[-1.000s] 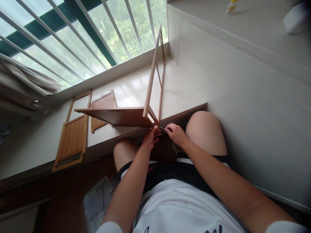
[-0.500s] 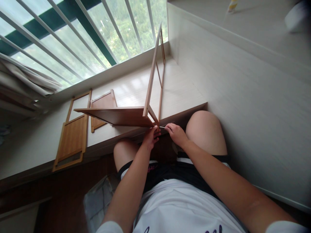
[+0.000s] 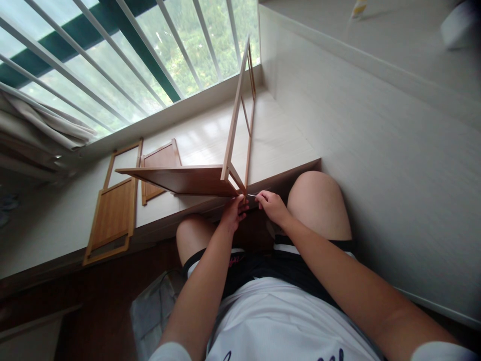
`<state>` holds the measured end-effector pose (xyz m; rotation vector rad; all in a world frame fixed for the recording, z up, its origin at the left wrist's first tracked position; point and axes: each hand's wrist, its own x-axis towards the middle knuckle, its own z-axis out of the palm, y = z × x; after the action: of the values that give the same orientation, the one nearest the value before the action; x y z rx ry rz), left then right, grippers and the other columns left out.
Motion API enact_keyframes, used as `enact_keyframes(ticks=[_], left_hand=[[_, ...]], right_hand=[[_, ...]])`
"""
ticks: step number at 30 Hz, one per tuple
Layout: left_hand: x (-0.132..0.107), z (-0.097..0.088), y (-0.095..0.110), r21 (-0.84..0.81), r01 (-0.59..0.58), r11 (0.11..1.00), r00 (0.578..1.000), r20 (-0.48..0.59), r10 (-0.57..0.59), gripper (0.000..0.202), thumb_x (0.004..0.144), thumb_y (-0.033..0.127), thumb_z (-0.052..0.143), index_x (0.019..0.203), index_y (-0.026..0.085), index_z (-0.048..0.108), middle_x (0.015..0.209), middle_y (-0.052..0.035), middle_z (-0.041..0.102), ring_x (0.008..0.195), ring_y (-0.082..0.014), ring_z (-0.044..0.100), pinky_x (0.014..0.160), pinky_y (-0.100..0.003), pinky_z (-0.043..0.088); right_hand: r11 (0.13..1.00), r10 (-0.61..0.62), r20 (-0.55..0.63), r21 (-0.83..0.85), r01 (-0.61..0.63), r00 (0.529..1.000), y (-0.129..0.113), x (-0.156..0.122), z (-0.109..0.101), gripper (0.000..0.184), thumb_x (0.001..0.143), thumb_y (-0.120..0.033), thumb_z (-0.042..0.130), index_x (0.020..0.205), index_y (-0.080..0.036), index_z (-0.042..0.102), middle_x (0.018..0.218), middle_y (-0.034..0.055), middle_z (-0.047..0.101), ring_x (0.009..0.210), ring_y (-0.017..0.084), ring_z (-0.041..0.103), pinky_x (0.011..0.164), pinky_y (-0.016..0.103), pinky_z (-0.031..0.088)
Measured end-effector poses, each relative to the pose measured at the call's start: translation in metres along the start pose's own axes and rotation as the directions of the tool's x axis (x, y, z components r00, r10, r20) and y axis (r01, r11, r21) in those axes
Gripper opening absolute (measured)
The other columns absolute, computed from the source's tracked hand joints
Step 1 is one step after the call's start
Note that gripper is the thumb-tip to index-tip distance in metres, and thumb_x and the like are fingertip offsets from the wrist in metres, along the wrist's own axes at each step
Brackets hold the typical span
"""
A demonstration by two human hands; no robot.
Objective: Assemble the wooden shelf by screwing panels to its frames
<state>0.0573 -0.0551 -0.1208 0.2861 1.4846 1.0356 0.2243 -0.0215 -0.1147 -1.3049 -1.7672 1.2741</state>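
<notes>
A wooden frame (image 3: 233,128) stands on the ledge, joined at its near corner to a wooden panel (image 3: 188,181) that extends to the left. My left hand (image 3: 233,213) grips that lower corner, its thumb on top and its fingers curled round the wood. A thin metal rod, like a hex key (image 3: 252,195), is pinched in the fingertips of my right hand (image 3: 273,206). The rod points left at the corner, close to my left fingers. Whether its tip sits in a screw is too small to see.
To the left, a wooden frame with a slatted panel (image 3: 114,215) overhangs the ledge (image 3: 158,216). A smaller wooden panel (image 3: 160,159) lies beside it. A barred window (image 3: 180,45) is behind, a pale wall (image 3: 376,165) at the right. Below left is a clear plastic bag (image 3: 154,311).
The metal rod has shifted very slightly at the corner. Both hands and the wooden frame are otherwise in the same place.
</notes>
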Motion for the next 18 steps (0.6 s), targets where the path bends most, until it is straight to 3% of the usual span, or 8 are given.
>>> enact_keyframes(ticks=[8,18], left_hand=[[0.0013,-0.0012,-0.0013,0.004,-0.003,1.0,1.0,0.005,0.003,0.039,0.066,0.049,0.074,0.094,0.023,0.065,0.092,-0.0027,0.07,0.068,-0.0114,0.064,0.051,-0.02,0.039],[-0.0008,-0.0008,-0.0003,-0.001,-0.004,1.0,1.0,0.005,0.004,0.04,0.065,0.05,0.075,0.093,0.022,0.066,0.093,-0.0031,0.07,0.068,-0.0114,0.064,0.051,-0.02,0.04]], right_hand=[[0.974,-0.13,-0.011,-0.186,0.126,0.991,-0.0009,-0.0015,-0.0014,0.017,0.089,-0.027,0.052,0.078,-0.02,0.064,0.082,0.0038,0.066,0.078,0.017,0.058,0.074,0.027,0.041],[0.93,-0.154,0.042,-0.332,0.159,0.987,-0.0008,-0.0043,-0.0027,0.017,0.092,-0.028,0.051,0.081,-0.021,0.063,0.088,0.0047,0.065,0.084,0.018,0.058,0.076,0.028,0.039]])
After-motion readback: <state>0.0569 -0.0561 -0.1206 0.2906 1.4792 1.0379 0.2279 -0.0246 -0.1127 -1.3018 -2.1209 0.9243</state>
